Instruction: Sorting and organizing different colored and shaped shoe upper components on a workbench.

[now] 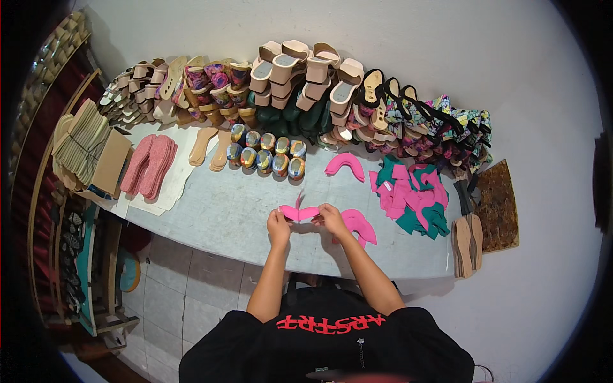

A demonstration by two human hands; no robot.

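Near the front edge of the table, my left hand (278, 228) and my right hand (331, 219) pinch the two ends of a bright pink curved strip (297, 214), probably a shoe upper. From its middle a thin pinkish flap (299, 199) stands up; its kind is too small to make out. Close to my right hand lies a stack of pink curved pieces (359, 226), partly behind my forearm. Farther back, another pink curved piece (345, 164) rests on the table.
Pink and green scraps (412, 196) are heaped at right, beside tan insoles (469, 246) and a brown board (500, 207). Along the wall, many sandals (297, 70) are piled. Colourful rolled pieces (264, 159), reddish soles (150, 166) and a cardboard box (108, 163) stand at left on the grey table (217, 217).
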